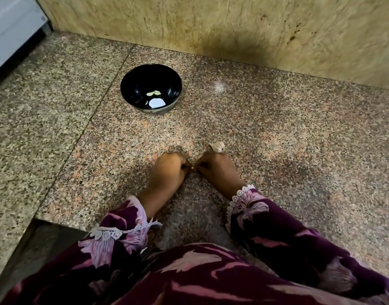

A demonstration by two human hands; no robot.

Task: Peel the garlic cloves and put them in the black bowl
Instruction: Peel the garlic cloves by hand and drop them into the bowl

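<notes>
A: Head view; left hand [167, 170] and right hand [217, 168] at 6 o'clock, fingers curled, pinching one small garlic clove [192, 167] between them; mostly hidden.

B: Bowl?

A: Black bowl [132, 95] at 11 o'clock on the granite counter [277, 139], well apart; two peeled cloves [153, 93] inside; garlic piece [217, 146] just beyond the right hand.

B: Tip?

A: Probably steady it with one hand, tear skin from the tip with a nail; keep scraps off the bowl.

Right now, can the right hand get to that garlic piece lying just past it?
Probably yes. The garlic piece lies on the bare counter just beyond the right hand, nothing between them. That hand is busy pinching a small clove with the left hand, though.
</notes>
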